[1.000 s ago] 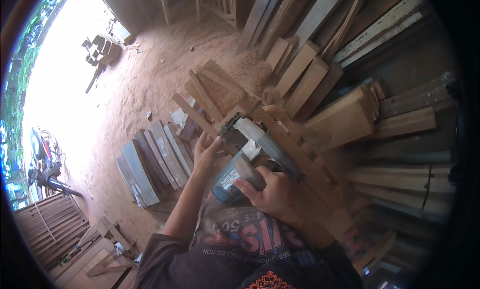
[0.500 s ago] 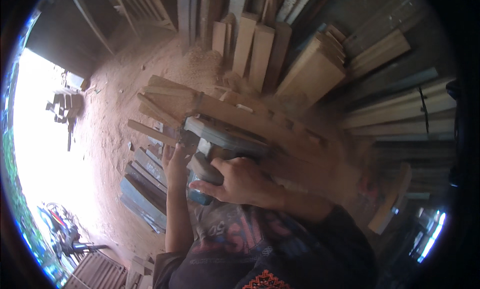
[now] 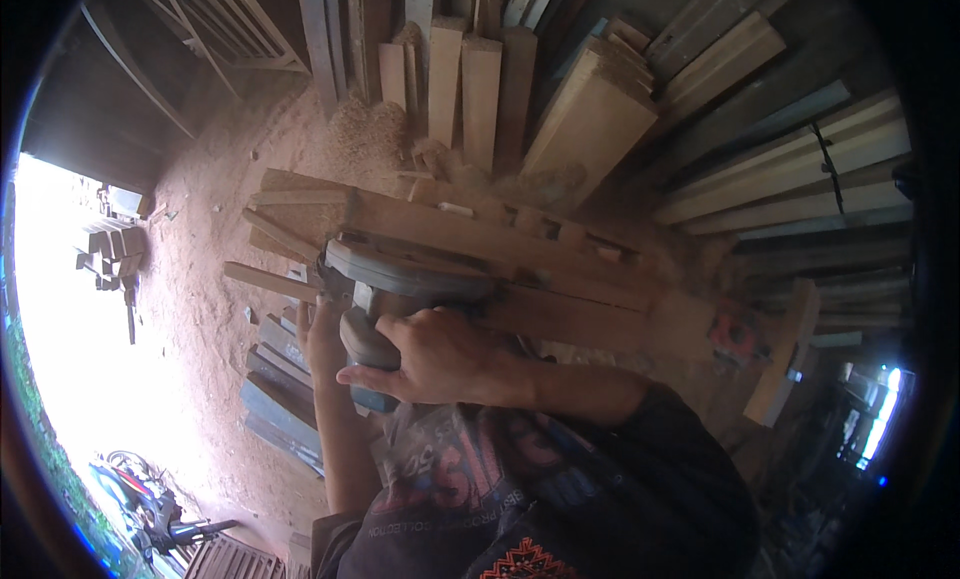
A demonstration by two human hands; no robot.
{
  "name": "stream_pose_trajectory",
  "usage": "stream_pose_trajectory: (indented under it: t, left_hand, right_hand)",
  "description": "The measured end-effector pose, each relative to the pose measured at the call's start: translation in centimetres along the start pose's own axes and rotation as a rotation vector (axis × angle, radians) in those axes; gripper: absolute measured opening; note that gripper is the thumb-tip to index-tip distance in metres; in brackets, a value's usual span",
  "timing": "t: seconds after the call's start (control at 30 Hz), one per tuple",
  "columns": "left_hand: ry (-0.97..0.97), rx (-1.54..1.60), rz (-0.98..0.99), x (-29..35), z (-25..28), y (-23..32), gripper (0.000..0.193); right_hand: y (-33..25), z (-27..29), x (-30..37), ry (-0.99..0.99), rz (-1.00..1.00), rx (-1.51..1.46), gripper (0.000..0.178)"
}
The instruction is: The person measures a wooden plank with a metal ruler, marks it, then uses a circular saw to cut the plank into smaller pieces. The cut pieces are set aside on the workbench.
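Observation:
My right hand (image 3: 440,354) is wrapped round the rear handle of a handheld circular saw (image 3: 400,266). The saw has a long grey housing and a teal part low by my thumb. It rests on a long wooden board (image 3: 590,319), and a dark, narrow line runs along the board to the right. My left hand (image 3: 318,334) is at the saw's left end, its fingers curled up beside the tool and a narrow wooden strip (image 3: 265,279). What these fingers grip is hidden. Just beyond the saw lies another thick plank (image 3: 430,224), with a small pale stick (image 3: 455,209) on top.
Upright timber blocks (image 3: 480,104) and a heap of shavings (image 3: 365,139) stand at the far side. Long boards (image 3: 790,179) are stacked to the right. Grey offcuts (image 3: 280,399) lie on the dusty floor at left. A red tool (image 3: 735,334) sits near the board's right end.
The surroundings have shifted slightly left and up in view. My hands and the saw now appear farther left. The dust haze at the right has thinned, so the red tool shows more plainly.

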State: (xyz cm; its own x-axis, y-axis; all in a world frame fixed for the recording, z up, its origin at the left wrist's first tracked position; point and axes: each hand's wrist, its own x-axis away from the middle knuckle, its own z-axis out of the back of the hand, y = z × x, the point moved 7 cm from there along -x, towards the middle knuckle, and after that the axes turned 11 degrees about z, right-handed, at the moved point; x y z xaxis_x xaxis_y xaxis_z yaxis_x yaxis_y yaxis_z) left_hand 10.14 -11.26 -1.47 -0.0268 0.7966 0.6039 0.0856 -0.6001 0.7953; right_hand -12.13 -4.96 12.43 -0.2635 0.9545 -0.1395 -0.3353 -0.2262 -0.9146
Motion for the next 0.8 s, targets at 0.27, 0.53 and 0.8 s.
stream_pose_trajectory:
  t: [0.27,0.53,0.8]
  left_hand:
    - [-0.015,0.042,0.007,-1.2,0.9,0.2,0.042]
    - [0.007,-0.029,0.021,-1.9,1.9,0.4,0.045]
    - [0.054,-0.160,-0.051,-1.9,2.2,1.8,0.040]
  right_hand:
    - [0.1,-0.6,-1.1,-0.040,-0.002,0.021,0.076]
    - [-0.1,-0.8,-1.6,-0.019,0.018,0.001,0.076]
    - [-0.4,-1.3,-2.6,-0.058,0.005,0.011,0.078]
